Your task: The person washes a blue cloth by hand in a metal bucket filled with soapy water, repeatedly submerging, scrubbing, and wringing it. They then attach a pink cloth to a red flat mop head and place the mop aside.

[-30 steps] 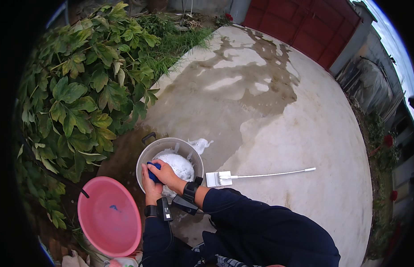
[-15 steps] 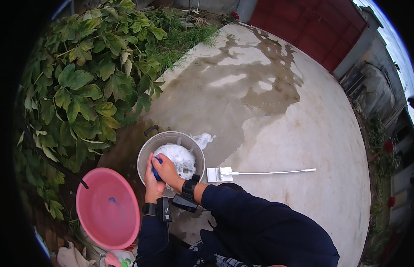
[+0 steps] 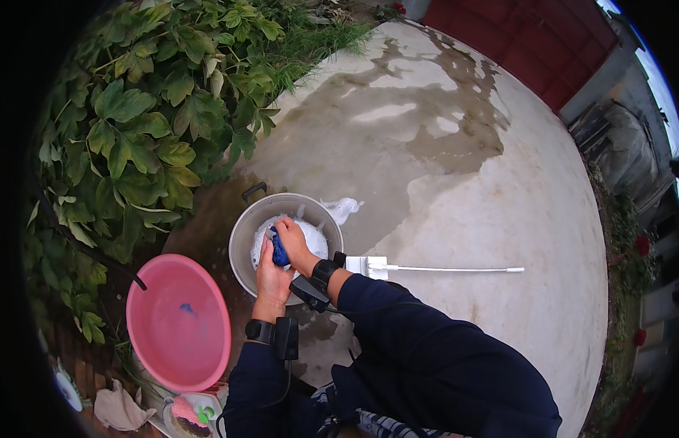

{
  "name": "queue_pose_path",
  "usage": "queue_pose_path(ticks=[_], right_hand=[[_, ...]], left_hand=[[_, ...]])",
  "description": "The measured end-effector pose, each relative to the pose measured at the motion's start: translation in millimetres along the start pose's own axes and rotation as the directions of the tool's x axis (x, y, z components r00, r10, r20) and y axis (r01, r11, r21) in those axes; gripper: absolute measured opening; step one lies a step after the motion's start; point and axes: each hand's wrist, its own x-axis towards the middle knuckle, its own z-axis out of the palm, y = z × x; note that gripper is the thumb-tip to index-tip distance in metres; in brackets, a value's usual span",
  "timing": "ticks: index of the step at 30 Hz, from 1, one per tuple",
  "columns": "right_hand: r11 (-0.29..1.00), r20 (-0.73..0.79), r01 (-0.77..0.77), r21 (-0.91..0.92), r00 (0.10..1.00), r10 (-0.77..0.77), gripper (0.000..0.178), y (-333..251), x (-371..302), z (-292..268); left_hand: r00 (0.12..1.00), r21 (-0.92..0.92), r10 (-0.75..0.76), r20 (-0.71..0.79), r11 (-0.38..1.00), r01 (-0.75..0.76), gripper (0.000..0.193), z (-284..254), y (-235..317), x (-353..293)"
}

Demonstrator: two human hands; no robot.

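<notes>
Both my hands are pressed together over a wide metal pot (image 3: 242, 235) that holds thick white suds (image 3: 310, 237). Between them is a bunched blue cloth (image 3: 279, 252), with a small greyish bit at its upper end. My left hand (image 3: 270, 281) grips it from the left and below, the fingers pointing up. From the right, my right hand (image 3: 295, 244) curls its fingers over the top of the cloth. The bundle's far side is hidden by the fingers.
A pink basin (image 3: 168, 343) with water and a small blue thing in it stands left of the pot. A white flat-headed tool with a long thin handle (image 3: 456, 269) lies on the concrete at right. Spilled foam (image 3: 341, 209) lies beside the pot. Leafy plants (image 3: 128, 139) crowd the left.
My hands have risen slightly and shifted right with the blue cloth, so more of it shows. The whole view has also shifted a little.
</notes>
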Motion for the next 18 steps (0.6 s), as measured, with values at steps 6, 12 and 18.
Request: queue_pose_path(ticks=[6,12,18], right_hand=[[0.946,0.082,0.309,-0.101,0.95,-0.302,0.025,-46,-71,43],[0.997,0.015,-0.01,0.072,1.0,0.009,0.025,-30,-28,21],[0.974,0.089,0.216,-0.066,0.974,-0.21,0.026,-34,-47,36]], left_hand=[[0.946,-0.176,0.071,0.316,0.984,-0.015,0.046,-85,45,37],[0.993,-0.065,0.113,0.019,0.992,-0.112,0.047,-19,11,10],[0.994,-0.032,0.106,-0.034,0.994,-0.107,0.04,-30,33,11]])
